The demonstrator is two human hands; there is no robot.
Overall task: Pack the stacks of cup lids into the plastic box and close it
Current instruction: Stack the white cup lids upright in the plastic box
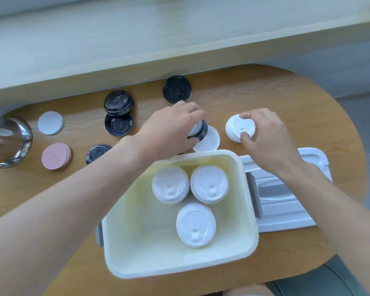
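Centrally, left hand [171, 127] curled round black lid stack [199, 130], gripping it just above box rim; right hand [269, 135] right of it, thumb and fingers pinching white lid stack [239, 127] on table [286, 99]; plastic box [247, 210] open at lower centre, three white lid stacks [195, 224] upright inside; box lid [286, 201] flat beside box at right; more black lids [118, 103] upper left, pink discs [56, 155] far left.

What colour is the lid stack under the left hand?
Black; the lid stack under the left hand shows best in the head view.
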